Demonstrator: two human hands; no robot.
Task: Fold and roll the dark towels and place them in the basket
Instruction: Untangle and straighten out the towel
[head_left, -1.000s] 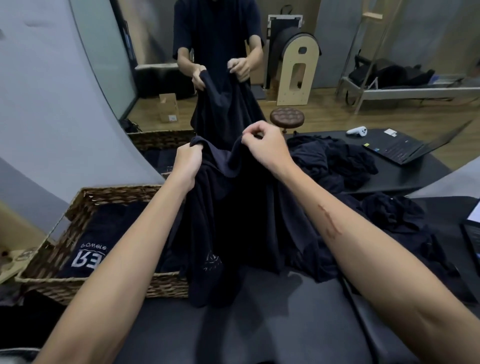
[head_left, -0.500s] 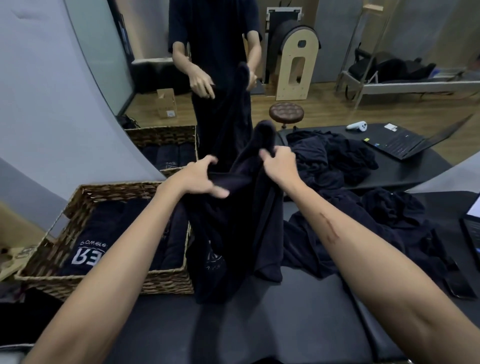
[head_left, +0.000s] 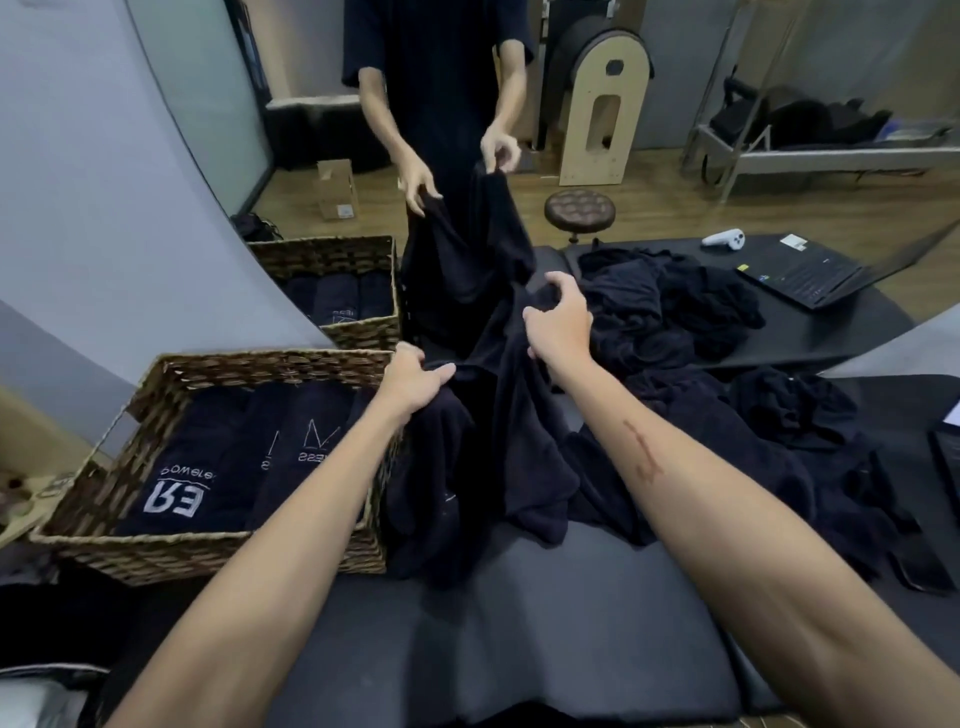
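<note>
indoors, both hands' grip closed on dark towel (head_left: 498, 447), black padded table (head_left: 519, 649), wicker basket (head_left: 208, 556), wooden floor (head_left: 675, 192)

The dark towel (head_left: 498, 415) at centre frame is soft, matt cloth with a slightly napped look, and the basket (head_left: 130, 551) at lower left is rough woven wicker. The counter (head_left: 519, 623) along the bottom looks like smooth, faintly sheened black padding. At upper right, the floor (head_left: 675, 208) is smooth wood, and the stool (head_left: 579, 210) has a glossy tufted brown seat.
</note>
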